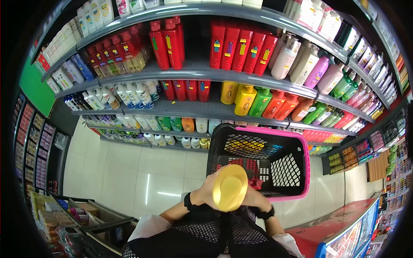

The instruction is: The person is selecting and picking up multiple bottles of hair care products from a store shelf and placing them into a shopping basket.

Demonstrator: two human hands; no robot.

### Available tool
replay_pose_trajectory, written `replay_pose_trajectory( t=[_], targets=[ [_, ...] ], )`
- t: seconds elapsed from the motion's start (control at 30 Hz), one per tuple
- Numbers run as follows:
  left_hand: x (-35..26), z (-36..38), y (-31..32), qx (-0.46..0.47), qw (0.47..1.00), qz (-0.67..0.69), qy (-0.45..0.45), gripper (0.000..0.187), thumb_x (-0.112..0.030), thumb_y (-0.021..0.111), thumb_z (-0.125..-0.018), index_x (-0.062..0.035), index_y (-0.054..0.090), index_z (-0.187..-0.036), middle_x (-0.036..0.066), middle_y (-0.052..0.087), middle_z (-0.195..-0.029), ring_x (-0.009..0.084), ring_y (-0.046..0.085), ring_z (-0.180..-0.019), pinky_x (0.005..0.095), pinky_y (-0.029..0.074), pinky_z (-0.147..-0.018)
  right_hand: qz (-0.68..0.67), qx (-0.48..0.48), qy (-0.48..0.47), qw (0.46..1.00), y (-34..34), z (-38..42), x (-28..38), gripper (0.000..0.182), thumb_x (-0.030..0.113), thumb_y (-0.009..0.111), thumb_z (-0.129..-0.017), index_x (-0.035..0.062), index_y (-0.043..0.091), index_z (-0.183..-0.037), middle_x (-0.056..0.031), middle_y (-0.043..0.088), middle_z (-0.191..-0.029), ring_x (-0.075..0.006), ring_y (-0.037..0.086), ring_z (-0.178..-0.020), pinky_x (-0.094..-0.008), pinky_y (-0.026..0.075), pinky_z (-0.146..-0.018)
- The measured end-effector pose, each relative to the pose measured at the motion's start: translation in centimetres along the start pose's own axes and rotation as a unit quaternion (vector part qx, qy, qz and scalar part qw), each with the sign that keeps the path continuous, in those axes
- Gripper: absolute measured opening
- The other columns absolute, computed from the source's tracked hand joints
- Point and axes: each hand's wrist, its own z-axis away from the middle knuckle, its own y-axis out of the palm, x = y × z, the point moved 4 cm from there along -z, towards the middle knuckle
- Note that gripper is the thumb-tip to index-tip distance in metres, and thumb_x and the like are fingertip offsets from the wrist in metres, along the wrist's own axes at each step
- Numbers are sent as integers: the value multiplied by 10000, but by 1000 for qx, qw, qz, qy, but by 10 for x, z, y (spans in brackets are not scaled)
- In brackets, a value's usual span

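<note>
A gold-coloured bottle or container (230, 187), seen from its top, is held upright close in front of my body. My left hand (207, 189) is wrapped round its left side, and my right hand (254, 198) is against its right side, with most of the fingers hidden behind it. Just beyond my hands stands a black shopping basket with a pink rim (306, 167). Inside the basket, near its front, lies a small red item (255, 184).
Ahead, curved grey shelves (241, 76) carry rows of bottles, among them red bottles (232, 47) and a yellow pump bottle (245, 101). Boxes and crates (92, 215) stand at the lower left, a red cabinet (327, 228) at the lower right. Pale floor tiles (159, 172) lie below the shelves.
</note>
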Motion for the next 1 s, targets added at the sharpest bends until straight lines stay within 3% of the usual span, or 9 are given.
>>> replay_pose_trajectory(
  t=[0.17, 0.23, 0.3, 0.4, 0.5, 0.77, 0.8, 0.83, 1.0],
  targets=[
    [-52, -13, -34, 71, 997, 13, -11, 674, -251, 789, -721, 25, 500, -1263, 188, 511, -1330, 263, 512, -1219, 377, 417, -1014, -35, -173, -141, 974, 34, -22, 45, 800, 163, 825, -669, 34, 391, -1328, -137, 510, -1256, -234, 522, -1151, -375, 436, -959],
    [-70, -17, -42, 69, 954, -249, 150, 898, -409, 834, -583, 14, 473, -1288, 173, 494, -1356, 338, 568, -1145, 406, 477, -934, -161, -230, -194, 940, 43, -25, 35, 749, 177, 820, -678, 39, 421, -1297, -152, 494, -1281, -246, 513, -1174, -378, 427, -967],
    [-67, -12, -40, 54, 950, -276, 137, 835, -406, 803, -623, -21, 488, -1293, 154, 516, -1327, 319, 590, -1104, 399, 487, -917, -24, -297, -247, 922, 41, -31, 18, 730, 159, 822, -672, 48, 420, -1271, -170, 547, -1200, -271, 567, -1105, -382, 460, -923],
    [-47, -6, -39, 10, 973, -228, 32, 783, -304, 815, -644, -46, 485, -1304, 127, 552, -1239, 301, 579, -1105, 372, 493, -909, -15, -373, -41, 927, 33, -30, -13, 706, 112, 839, -629, 66, 413, -1190, -146, 615, -989, -329, 632, -914, -379, 521, -797],
    [-34, -6, -37, -52, 990, -132, -28, 778, -255, 831, -649, -41, 475, -1307, 128, 550, -1244, 295, 560, -1131, 353, 488, -913, 51, -419, 5, 907, 22, -34, -17, 730, 118, 855, -594, 69, 419, -1178, -153, 607, -1040, -342, 629, -954, -373, 523, -788],
    [4, -5, -34, -154, 982, -12, -108, 762, -113, 866, -635, -15, 465, -1276, 88, 553, -1214, 177, 552, -1092, 331, 467, -949, 118, -439, 11, 890, 14, -32, -45, 838, 182, 876, -576, 45, 408, -1258, -181, 599, -1101, -344, 631, -971, -394, 534, -791],
    [21, 4, -36, -171, 964, 0, -204, 729, -104, 862, -644, -17, 478, -1259, 79, 564, -1197, 171, 566, -1064, 322, 478, -929, 119, -430, 8, 895, 10, -32, -50, 854, 211, 882, -584, 40, 406, -1272, -182, 609, -1090, -343, 636, -965, -403, 536, -797],
    [38, 9, -39, -186, 936, 13, -298, 697, -94, 858, -653, -19, 492, -1241, 70, 576, -1179, 166, 580, -1036, 314, 489, -909, 158, -407, -32, 899, 2, -35, -56, 929, 210, 872, -614, 30, 339, -1353, -175, 615, -1077, -311, 650, -927, -384, 542, -782],
    [76, 9, -83, -234, 919, -16, -316, 634, -90, 852, -669, -27, 519, -1204, 49, 608, -1098, 153, 598, -979, 290, 514, -839, -5, -239, 57, 969, 6, -56, -77, 1037, 283, 790, -739, 20, 114, -1480, -216, 563, -1151, -273, 635, -890, -370, 518, -759]
  ],
)
